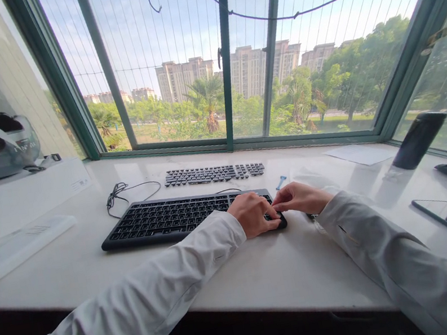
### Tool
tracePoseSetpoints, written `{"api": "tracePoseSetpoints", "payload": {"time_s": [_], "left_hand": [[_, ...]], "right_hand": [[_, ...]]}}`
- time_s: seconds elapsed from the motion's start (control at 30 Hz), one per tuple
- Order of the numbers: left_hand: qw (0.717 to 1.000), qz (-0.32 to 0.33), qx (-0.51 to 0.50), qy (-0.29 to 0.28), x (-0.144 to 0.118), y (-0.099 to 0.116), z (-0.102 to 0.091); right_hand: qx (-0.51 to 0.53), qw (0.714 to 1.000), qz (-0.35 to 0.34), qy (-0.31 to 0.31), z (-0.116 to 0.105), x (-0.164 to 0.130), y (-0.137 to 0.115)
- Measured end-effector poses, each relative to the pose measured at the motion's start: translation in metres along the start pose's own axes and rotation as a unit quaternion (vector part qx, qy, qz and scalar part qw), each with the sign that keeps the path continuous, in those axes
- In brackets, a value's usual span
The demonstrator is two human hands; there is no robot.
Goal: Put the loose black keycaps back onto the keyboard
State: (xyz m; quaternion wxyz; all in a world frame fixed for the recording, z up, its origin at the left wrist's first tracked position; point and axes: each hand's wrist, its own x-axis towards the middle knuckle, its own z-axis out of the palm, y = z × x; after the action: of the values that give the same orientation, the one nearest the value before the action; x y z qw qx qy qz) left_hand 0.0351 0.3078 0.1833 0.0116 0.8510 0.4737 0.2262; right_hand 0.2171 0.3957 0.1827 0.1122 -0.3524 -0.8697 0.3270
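Pinching together, both hands [254,213] [299,197] grip one black keyboard's [172,219] right corner, one keycap set [214,173] behind.

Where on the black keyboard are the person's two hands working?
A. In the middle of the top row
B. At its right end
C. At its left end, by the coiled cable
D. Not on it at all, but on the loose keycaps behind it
B: the left hand and the right hand meet over the right end of the black keyboard, far from the coiled cable and the loose keycaps.
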Motion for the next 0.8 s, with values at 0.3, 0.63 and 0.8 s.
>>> {"api": "tracePoseSetpoints", "payload": {"time_s": [0.3, 0.63, 0.8], "left_hand": [[0.999, 0.029, -0.009, 0.011, 0.002, -0.003, 0.007], [0.998, 0.035, -0.051, 0.012, 0.002, -0.006, 0.006], [0.996, 0.045, -0.08, 0.01, 0.002, -0.01, 0.007]], "right_hand": [[-0.007, 1.0, 0.008, 0.005, 0.0, 0.001, 0.004], [-0.016, 1.0, 0.017, 0.015, 0.002, 0.002, 0.005], [-0.021, 1.0, 0.014, 0.009, 0.001, 0.0, 0.001]]}}
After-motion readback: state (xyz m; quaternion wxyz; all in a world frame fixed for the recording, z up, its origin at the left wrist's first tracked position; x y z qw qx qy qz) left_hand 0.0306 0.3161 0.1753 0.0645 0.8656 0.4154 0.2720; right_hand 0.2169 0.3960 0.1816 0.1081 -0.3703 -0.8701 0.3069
